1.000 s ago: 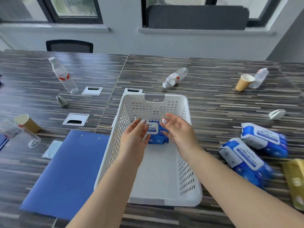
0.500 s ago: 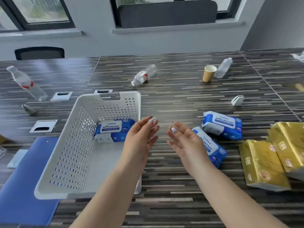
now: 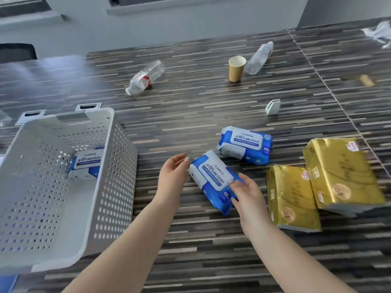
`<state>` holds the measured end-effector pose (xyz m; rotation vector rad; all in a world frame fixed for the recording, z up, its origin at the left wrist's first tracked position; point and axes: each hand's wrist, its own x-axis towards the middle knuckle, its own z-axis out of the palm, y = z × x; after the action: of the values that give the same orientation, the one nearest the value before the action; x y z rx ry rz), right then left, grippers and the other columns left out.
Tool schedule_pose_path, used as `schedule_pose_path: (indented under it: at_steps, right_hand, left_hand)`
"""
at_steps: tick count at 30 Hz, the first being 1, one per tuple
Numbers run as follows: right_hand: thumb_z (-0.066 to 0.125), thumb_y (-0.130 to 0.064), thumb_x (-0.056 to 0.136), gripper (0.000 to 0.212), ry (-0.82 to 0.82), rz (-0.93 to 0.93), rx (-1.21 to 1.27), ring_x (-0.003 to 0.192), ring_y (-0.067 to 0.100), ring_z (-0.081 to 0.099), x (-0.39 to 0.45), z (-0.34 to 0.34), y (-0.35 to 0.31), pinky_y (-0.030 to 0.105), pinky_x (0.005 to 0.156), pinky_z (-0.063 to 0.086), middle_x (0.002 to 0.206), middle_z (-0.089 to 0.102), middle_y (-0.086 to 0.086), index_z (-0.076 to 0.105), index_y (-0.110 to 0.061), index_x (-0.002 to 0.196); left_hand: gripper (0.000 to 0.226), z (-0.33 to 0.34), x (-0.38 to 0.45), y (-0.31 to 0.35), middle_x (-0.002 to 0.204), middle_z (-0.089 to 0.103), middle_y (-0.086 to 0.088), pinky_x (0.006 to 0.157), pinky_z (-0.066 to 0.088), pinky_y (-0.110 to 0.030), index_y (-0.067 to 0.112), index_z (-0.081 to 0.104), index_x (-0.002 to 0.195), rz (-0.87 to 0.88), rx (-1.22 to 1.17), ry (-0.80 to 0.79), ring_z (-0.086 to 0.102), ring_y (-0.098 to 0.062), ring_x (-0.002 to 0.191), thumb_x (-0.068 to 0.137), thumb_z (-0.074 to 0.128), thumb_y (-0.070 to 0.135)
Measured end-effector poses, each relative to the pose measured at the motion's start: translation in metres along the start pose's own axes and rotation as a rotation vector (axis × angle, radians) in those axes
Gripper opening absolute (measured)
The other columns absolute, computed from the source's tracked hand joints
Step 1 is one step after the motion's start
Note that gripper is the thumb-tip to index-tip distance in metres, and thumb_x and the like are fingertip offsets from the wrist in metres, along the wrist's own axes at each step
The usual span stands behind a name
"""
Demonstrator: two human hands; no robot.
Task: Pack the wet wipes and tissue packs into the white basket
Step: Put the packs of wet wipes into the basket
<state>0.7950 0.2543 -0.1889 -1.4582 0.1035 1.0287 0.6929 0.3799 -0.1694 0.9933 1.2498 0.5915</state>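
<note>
The white perforated basket (image 3: 110, 187) stands at the left with one blue wet wipes pack (image 3: 87, 163) lying inside at its far end. A second blue wet wipes pack (image 3: 209, 176) lies on the table between my hands. My left hand (image 3: 174, 176) touches its near-left end with fingers apart. My right hand (image 3: 245, 191) rests on its lower right end, fingers spread over it. A third wipes pack (image 3: 245, 146) lies just beyond. Two gold tissue packs (image 3: 289, 197) (image 3: 340, 174) sit at the right.
Two plastic bottles (image 3: 146, 77) (image 3: 259, 58) lie on the striped table, with a paper cup (image 3: 236, 68) between them. A small white clip (image 3: 273, 106) sits further right. Cable ports (image 3: 87, 106) are behind the basket. A blue folder edge (image 3: 8, 282) shows at bottom left.
My view has swung right. Both hands left the basket, where one wipes pack stays, and moved right and down onto the nearest wipes pack on the table.
</note>
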Motion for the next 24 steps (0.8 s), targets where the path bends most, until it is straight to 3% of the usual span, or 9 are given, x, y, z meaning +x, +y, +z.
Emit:
schedule_pose_path:
  at_steps: [2, 4, 6, 8, 10, 13, 16, 20, 24]
  right_hand:
    - [0.061, -0.012, 0.090, 0.056, 0.047, 0.022, -0.041, 0.095, 0.006, 0.059, 0.009, -0.010, 0.007, 0.016, 0.066, 0.043, 0.134, 0.053, 0.003, 0.038, -0.020, 0.141]
    - [0.064, -0.015, 0.088, 0.069, 0.079, 0.058, -0.122, 0.121, 0.017, 0.051, 0.015, -0.016, 0.013, 0.024, 0.082, 0.045, 0.148, 0.040, 0.006, 0.029, -0.023, 0.147]
    - [0.066, -0.018, 0.087, 0.076, 0.097, 0.136, -0.141, 0.133, 0.022, 0.042, 0.022, -0.020, 0.019, 0.039, 0.098, 0.041, 0.152, 0.034, 0.008, 0.023, -0.024, 0.149]
    - [0.067, -0.018, 0.086, 0.078, 0.089, 0.239, -0.044, 0.125, 0.019, 0.048, 0.030, -0.023, 0.027, 0.041, 0.102, 0.039, 0.148, 0.041, 0.008, 0.022, -0.024, 0.150]
    - [0.067, -0.017, 0.086, 0.071, 0.062, 0.315, 0.046, 0.112, 0.016, 0.055, 0.035, -0.023, 0.033, 0.039, 0.096, 0.044, 0.138, 0.052, 0.007, 0.030, -0.022, 0.146]
    - [0.066, -0.017, 0.087, 0.051, 0.036, 0.341, 0.046, 0.101, 0.015, 0.062, 0.044, -0.021, 0.039, 0.034, 0.080, 0.054, 0.121, 0.061, 0.003, 0.046, -0.020, 0.133]
    - [0.066, -0.017, 0.086, 0.047, 0.037, 0.358, 0.034, 0.104, 0.020, 0.064, 0.052, -0.017, 0.042, 0.040, 0.085, 0.055, 0.121, 0.063, 0.005, 0.049, -0.018, 0.130]
    - [0.066, -0.015, 0.086, 0.042, 0.055, 0.375, 0.009, 0.105, 0.023, 0.064, 0.062, -0.012, 0.042, 0.046, 0.092, 0.053, 0.118, 0.063, 0.006, 0.050, -0.017, 0.125]
    - [0.068, -0.016, 0.084, 0.042, 0.058, 0.328, -0.074, 0.106, 0.021, 0.064, 0.069, -0.012, 0.044, 0.047, 0.094, 0.052, 0.120, 0.064, 0.004, 0.051, -0.021, 0.122]
  left_hand:
    - [0.034, 0.013, 0.012, -0.007, 0.117, 0.065, -0.001, 0.057, 0.045, -0.010, 0.015, 0.057, 0.126, 0.006, 0.146, 0.007, 0.058, -0.001, 0.083, 0.093, 0.058, 0.021]
    - [0.038, 0.023, 0.022, -0.013, 0.120, 0.061, 0.000, 0.046, 0.044, -0.005, 0.013, 0.052, 0.131, 0.005, 0.263, 0.001, 0.056, 0.003, 0.080, 0.094, 0.056, 0.019]
    - [0.042, 0.031, 0.035, -0.021, 0.125, 0.058, -0.001, 0.046, 0.046, -0.007, 0.014, 0.048, 0.136, -0.003, 0.386, -0.006, 0.059, 0.001, 0.079, 0.095, 0.055, 0.019]
    - [0.046, 0.036, 0.047, -0.027, 0.129, 0.056, 0.000, 0.060, 0.053, -0.017, 0.018, 0.045, 0.138, -0.016, 0.508, -0.016, 0.063, -0.006, 0.086, 0.094, 0.056, 0.022]
    - [0.051, 0.038, 0.058, -0.030, 0.135, 0.054, -0.001, 0.077, 0.057, -0.030, 0.021, 0.042, 0.141, -0.009, 0.639, -0.035, 0.061, -0.012, 0.097, 0.093, 0.058, 0.028]
    - [0.064, 0.041, 0.072, -0.028, 0.140, 0.049, 0.000, 0.078, 0.053, -0.031, 0.021, 0.030, 0.147, -0.006, 0.699, -0.060, 0.056, -0.014, 0.106, 0.092, 0.057, 0.039]
    - [0.072, 0.043, 0.085, -0.027, 0.142, 0.049, -0.002, 0.091, 0.051, -0.038, 0.022, 0.028, 0.149, -0.054, 0.786, -0.084, 0.055, -0.020, 0.117, 0.089, 0.054, 0.052]
    - [0.062, 0.047, 0.094, -0.029, 0.126, 0.061, -0.002, 0.086, 0.049, -0.033, 0.017, 0.045, 0.141, -0.090, 0.952, -0.162, 0.058, -0.016, 0.099, 0.090, 0.051, 0.052]
    - [0.069, 0.041, 0.094, -0.032, 0.127, 0.060, -0.003, 0.086, 0.050, -0.035, 0.013, 0.042, 0.142, -0.117, 0.925, -0.129, 0.060, -0.019, 0.103, 0.087, 0.055, 0.054]
